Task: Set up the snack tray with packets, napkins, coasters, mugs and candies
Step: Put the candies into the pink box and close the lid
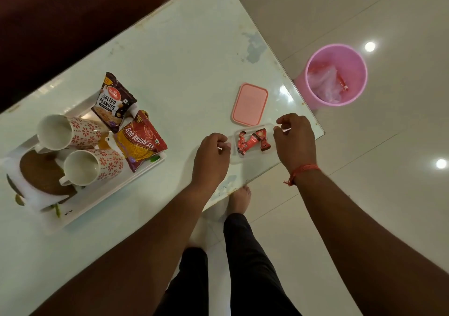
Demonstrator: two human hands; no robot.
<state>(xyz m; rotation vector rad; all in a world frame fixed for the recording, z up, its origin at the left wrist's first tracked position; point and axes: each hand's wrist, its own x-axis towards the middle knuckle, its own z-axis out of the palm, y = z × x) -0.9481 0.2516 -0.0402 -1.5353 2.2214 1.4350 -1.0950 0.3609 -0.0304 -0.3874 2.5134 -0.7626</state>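
A white tray (143, 169) on the left of the table carries two white mugs with red flowers (70, 133) (93, 167), a salted peanuts packet (114, 101), a red sev packet (143, 143) and a round brown coaster (40, 172). Near the table's right corner a clear plastic box (255, 156) holds several red-wrapped candies (252, 140). My left hand (211, 160) grips the box's left end and my right hand (294, 140) grips its right end. The box's pink lid (250, 104) lies just behind it.
A pink bin (336, 76) with plastic wrappers stands on the tiled floor beyond the table's right corner. The table edge (279, 167) runs just under my right wrist. My bare foot (239, 199) and dark trousers show below the glass top.
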